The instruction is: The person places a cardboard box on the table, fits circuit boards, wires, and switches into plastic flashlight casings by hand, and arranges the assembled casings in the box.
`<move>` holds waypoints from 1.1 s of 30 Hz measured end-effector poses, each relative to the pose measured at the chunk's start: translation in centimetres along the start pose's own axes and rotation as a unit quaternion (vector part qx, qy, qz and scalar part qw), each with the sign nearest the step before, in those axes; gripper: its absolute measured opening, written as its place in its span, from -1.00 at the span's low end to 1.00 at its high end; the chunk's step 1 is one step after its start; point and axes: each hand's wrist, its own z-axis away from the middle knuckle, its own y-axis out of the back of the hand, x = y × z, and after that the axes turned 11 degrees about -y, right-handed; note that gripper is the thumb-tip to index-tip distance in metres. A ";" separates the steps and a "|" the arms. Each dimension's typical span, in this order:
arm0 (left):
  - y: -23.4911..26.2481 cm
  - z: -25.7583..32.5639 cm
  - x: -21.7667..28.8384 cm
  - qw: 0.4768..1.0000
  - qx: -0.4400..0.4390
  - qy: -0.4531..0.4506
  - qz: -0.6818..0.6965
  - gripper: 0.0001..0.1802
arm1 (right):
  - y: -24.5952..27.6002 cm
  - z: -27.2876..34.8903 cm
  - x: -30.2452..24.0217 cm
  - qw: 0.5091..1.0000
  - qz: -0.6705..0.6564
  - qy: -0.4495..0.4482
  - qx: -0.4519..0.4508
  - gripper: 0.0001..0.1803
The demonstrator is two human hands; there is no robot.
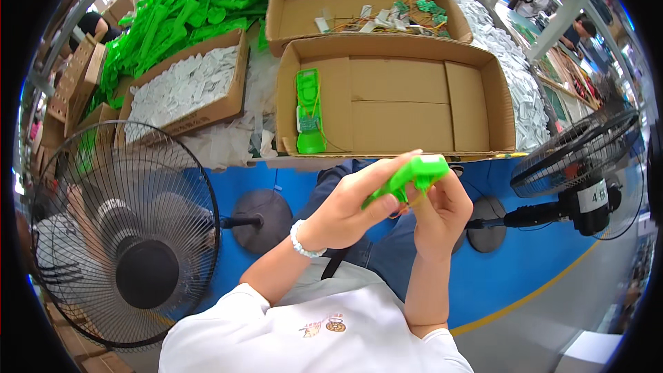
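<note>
Work area: a factory room with a blue floor [476, 290] and a table [261, 97] loaded with parts. Bearings are taken from the person's hands, with 12 o'clock straight ahead.

At 12 o'clock stands an open cardboard box [400, 83]; one green case [309, 114] with a circuit board and wires lies inside it, along the wall, at 10 o'clock. Behind it, also at 12, a second box [297, 10] carries circuit boards [429, 8] and white pieces. A box of white parts [183, 83] sits at 10 o'clock, a heap of green parts [193, 10] between 10 and 11, loose white parts [501, 69] at 1. Fans stand at 8 [148, 273] and 3 o'clock [590, 200].

The item in hand is a green plastic piece [414, 173], raised off the table, in front of the near box. The left hand [352, 207] grips its lower left end, thumb on the near side; the right hand [438, 217] closes round the other end, fingers beside thin wires [397, 214]. Its interior is hidden.

Handling, in judgement: light, stiff, rather slick shell; wires the fragile point. Best held by the long outer sides, clear of the wires.
</note>
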 end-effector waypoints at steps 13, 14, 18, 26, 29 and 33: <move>4.2 8.9 -3.9 0.907 0.211 0.075 0.357 -0.47 | -8.7 -11.3 -2.9 0.916 0.324 0.098 -0.214 -0.82; 4.0 10.1 -4.5 0.906 0.222 0.067 0.354 -0.47 | -10.6 -12.1 -2.7 0.904 0.336 0.087 -0.250 -0.82; 3.4 15.0 -7.7 0.892 0.284 0.193 0.293 -0.50 | -19.1 -16.2 0.1 0.855 0.342 0.157 -0.358 -0.80; 4.8 19.1 -6.2 0.865 0.301 0.265 0.300 -0.56 | -33.6 -20.3 9.9 0.680 0.566 0.256 -0.389 -0.69; 5.6 19.4 -3.1 0.883 0.294 0.238 0.279 -0.53 | -35.8 -20.7 11.1 0.602 0.587 0.375 -0.390 -0.80; 6.4 18.9 0.1 0.905 0.269 0.200 0.263 -0.47 | -34.9 -21.5 11.2 0.700 0.533 0.282 -0.383 -0.75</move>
